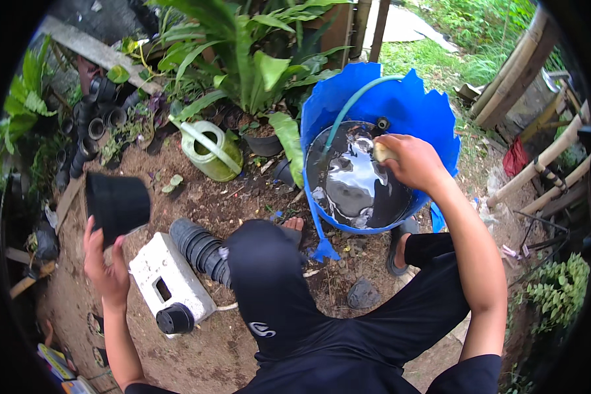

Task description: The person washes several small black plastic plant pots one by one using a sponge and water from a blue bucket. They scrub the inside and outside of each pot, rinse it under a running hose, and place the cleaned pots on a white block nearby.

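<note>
My left hand (105,266) grips a black plastic plant pot (117,203) by its lower side, raised at the left. Over the dark water (358,177) in a cut-down blue plastic drum (433,118), my right hand (415,161) pinches a small pale yellowish piece (383,152) that looks like a sponge. A green hose (348,108) hangs over the drum's jagged rim into the water. Beside my left knee lies a nested stack of black pots (200,249). Next to it, a small black pot (175,318) rests against a white foam box (167,272).
A pale green watering can (210,151) stands on the soil near a big leafy potted plant (249,72). More black pots (95,125) are piled at the far left. Bamboo poles (538,157) line the right side. A dark stone (363,293) lies between my legs.
</note>
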